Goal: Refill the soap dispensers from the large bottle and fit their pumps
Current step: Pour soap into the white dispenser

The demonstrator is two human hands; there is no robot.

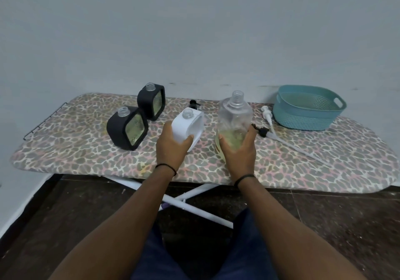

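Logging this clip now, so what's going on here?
A person stands at an ironing board. The left hand grips a white dispenser, the right hand grips the large clear bottle, which is about a third full. Both are uncapped. Two black dispensers hold soap but lack pumps; loose pumps lie nearby.

Leopard-print ironing board (86,160) bears two black dispensers (127,128); pumps (267,117); teal basket (307,108).

A teal plastic basket (307,108) with a perforated wall and a handle slot sits at the far right corner of the ironing board (86,156), which wears a leopard-print cover. White crossed legs (194,208) show beneath its near edge, over a dark speckled floor (335,225). A pale blue-grey wall (194,30) rises behind.
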